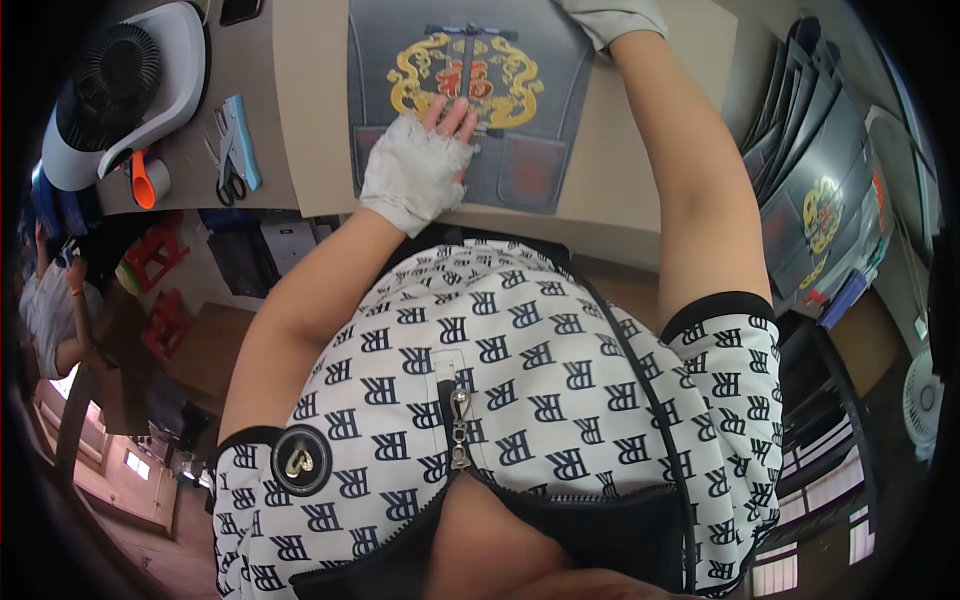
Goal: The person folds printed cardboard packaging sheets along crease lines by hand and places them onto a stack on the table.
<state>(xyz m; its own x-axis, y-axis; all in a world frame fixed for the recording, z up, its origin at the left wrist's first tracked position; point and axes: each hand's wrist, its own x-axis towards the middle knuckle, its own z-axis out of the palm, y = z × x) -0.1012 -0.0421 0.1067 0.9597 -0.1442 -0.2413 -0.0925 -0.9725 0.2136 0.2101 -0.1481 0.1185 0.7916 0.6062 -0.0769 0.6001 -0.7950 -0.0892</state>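
Observation:
A dark grey flat piece (370, 95), perhaps cloth or leather, lies on a beige board (310, 120). Two gold dragons (520, 85) curl around a red character in its middle, and it has pocket-like patches near its lower edge. My left hand (415, 175), in a worn white glove that bares the fingertips, rests on the piece just below the design with its fingers stretched out. At the top edge of the view, my right hand (615, 18), also white-gloved, is by the piece's upper right corner; its fingers are cut off or hidden.
On the table at left lie a white and black fan (120, 75), an orange tape roll (148, 180), scissors (228, 165) and a light blue cutter (242, 140). A stack of similar grey pieces (800, 130) stands at right. Red stools (160, 255) and another person (65, 300) are lower left.

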